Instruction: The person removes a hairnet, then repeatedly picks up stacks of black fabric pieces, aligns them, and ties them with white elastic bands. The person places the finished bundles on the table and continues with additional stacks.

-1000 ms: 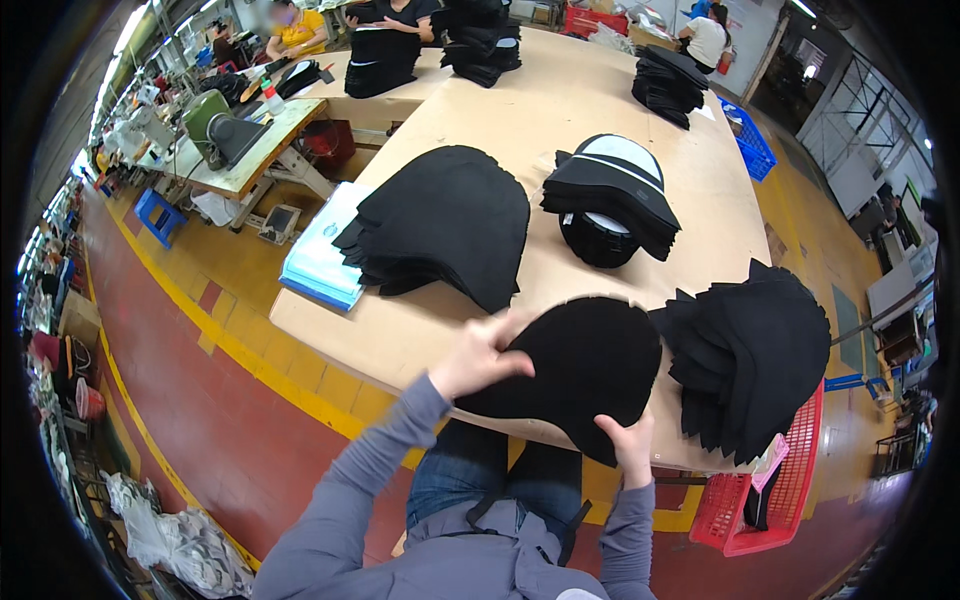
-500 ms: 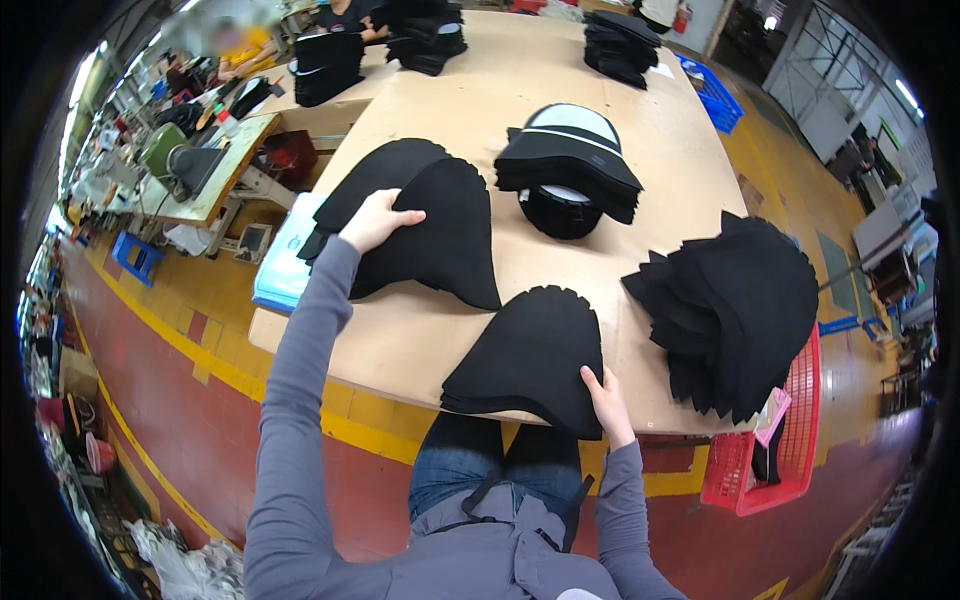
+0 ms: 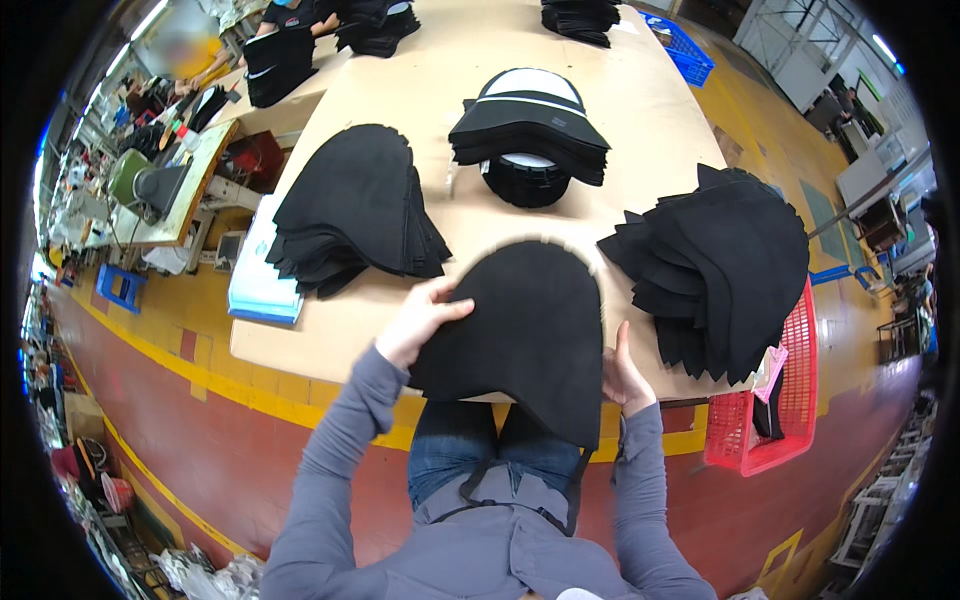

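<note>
A black cloth piece [image 3: 515,335], rounded at its far edge and curved at its near edge, is held up between the two hands, above the near edge of the table [image 3: 560,225]. Its left edge is gripped by the left hand [image 3: 425,320]: the thumb is laid over the top face and the fingers are closed about the side, partly hidden underneath. The cloth lies directly to the right of that hand. At the opposite edge, the right hand [image 3: 625,375] is placed just right of the cloth, with the thumb raised and parted from the fingers. The fingertips are brought up to the cloth's edge and are partly covered by it; whether any grip is applied there cannot be told. The lowest corner of the cloth is hung past the table's edge, toward the person's lap.

Farther off to the left, a stack of black cloth [image 3: 345,205] is set on the table, partly over a pale blue packet [image 3: 262,270]. To the right of the right hand, a fanned pile of black cloth [image 3: 735,270] is spread near the table's right edge. Below that pile, a red basket [image 3: 740,440] is seen.
</note>
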### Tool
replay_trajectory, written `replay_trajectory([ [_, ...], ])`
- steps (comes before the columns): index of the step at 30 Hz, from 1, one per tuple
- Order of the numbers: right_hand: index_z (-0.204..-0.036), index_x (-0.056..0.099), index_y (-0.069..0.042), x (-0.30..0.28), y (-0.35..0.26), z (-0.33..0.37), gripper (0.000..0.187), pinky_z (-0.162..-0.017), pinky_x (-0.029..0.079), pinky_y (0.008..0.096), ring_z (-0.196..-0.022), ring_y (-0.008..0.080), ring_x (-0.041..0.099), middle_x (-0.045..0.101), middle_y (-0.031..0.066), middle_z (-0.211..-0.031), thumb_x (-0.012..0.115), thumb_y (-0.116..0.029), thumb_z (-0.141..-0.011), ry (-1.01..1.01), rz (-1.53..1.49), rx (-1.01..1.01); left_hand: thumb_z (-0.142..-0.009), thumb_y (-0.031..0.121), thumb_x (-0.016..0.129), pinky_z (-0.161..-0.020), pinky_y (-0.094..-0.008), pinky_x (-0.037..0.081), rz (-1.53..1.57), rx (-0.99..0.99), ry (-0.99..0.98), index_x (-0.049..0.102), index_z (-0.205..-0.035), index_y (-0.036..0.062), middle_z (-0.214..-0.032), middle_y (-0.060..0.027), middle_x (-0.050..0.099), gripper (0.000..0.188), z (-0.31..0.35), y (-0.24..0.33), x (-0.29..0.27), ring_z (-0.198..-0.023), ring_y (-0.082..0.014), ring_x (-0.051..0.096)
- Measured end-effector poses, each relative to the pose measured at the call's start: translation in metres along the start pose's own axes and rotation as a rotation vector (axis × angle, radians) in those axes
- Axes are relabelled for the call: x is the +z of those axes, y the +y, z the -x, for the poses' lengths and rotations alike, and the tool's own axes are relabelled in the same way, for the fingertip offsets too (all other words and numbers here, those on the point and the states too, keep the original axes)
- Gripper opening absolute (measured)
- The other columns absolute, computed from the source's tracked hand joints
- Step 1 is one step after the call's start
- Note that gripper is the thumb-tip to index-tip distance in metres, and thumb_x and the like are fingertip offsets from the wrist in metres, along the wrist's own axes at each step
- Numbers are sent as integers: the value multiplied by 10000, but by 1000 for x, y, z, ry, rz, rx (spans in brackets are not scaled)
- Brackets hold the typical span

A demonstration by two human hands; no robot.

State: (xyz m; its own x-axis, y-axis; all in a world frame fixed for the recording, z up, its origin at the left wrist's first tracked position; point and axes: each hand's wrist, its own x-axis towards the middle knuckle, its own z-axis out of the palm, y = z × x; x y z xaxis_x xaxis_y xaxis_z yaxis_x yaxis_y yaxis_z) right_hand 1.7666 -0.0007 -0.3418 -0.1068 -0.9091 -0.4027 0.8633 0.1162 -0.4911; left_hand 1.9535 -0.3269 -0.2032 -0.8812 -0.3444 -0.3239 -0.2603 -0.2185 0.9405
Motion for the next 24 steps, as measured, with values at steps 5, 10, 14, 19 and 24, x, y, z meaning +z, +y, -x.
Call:
replay_trajectory([
  [5, -1300, 513, 28, 90, 12, -15, 674, -880, 515, 329, -1022, 231, 636, 658, 152, -1130, 725, -434, -857, 435, 771, -356, -808, 155, 783, -986, -354, 477, 11, -50, 201, 376, -1418, -55, -1344, -208, 492, 763, -1, -88, 7, -1193, -247, 549],
  [10, -1285, 498, 66, 119, 21, -30, 640, -926, 507, 325, -1042, 217, 627, 628, 157, -1184, 808, -101, -750, 677, 837, -428, -792, 166, 804, -949, -332, 500, 192, -174, 53, 415, -1371, -65, -1256, -173, 567, 735, 3, -46, 8, -1153, -234, 571],
  [14, -1234, 508, 39, 166, 5, -5, 586, -938, 492, 336, -1063, 214, 626, 653, 157, -1126, 812, -62, -743, 548, 882, -763, -817, 149, 785, -1002, -328, 447, 205, 237, 212, 395, -1350, 13, -1272, -134, 540, 675, 34, -30, 27, -1172, -215, 538],
  [19, -1363, 344, -56, 160, -19, 16, 941, -1031, 412, 329, -1201, 186, 508, 526, 94, -1242, 878, 12, -591, 403, 1069, -791, -574, 2, 883, -1081, -404, 395, -300, 788, 271, 197, -1456, 117, -1434, -152, 365, 1123, 50, -3, 29, -1305, -256, 403],
  [24, -1436, 282, -61, 125, -4, -1, 1134, -1075, 371, 376, -1272, 249, 450, 475, 130, -1319, 922, -80, -500, 382, 1089, -820, -554, -13, 898, -1081, -396, 407, -162, 457, 45, 124, -1520, 126, -1382, -148, 447, 1245, 41, -53, 22, -1272, -284, 477],
])
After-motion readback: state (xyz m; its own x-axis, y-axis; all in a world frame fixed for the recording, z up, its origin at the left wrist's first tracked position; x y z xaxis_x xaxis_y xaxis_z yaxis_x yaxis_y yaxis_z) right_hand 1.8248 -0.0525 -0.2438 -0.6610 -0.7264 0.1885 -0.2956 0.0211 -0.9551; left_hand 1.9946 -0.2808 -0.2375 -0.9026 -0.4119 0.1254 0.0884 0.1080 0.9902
